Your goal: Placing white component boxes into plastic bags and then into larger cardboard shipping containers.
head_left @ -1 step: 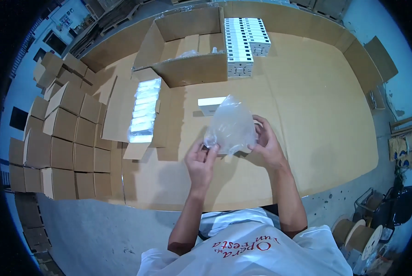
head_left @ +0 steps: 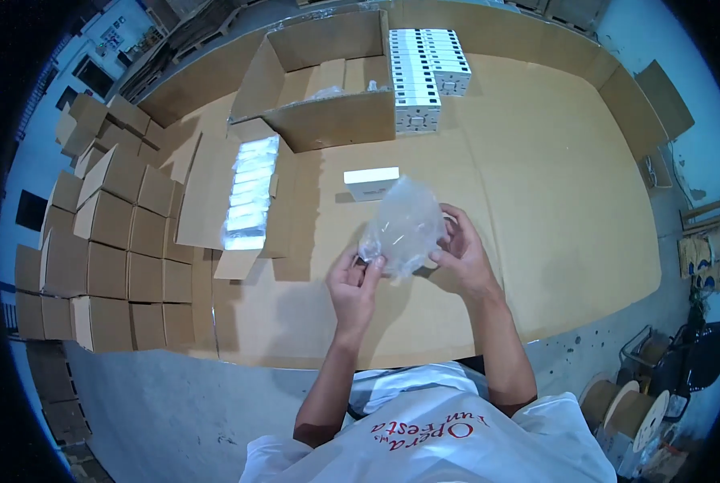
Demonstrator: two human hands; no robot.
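Nothing has visibly moved; both hands' fingers [head_left: 374, 270] seemingly pinch the clear plastic bag [head_left: 404, 225]

We record a work table [head_left: 585, 201] covered in flat brown cardboard sheeting, its far edge walled by upright cardboard. We note a grey, speckled concrete floor [head_left: 159, 402] below it. At left we list stacked closed cartons [head_left: 119, 241] in rows. At lower right we log wooden cable spools [head_left: 625, 406] and a dark chair [head_left: 702, 358]. Lighting is cool and bluish.
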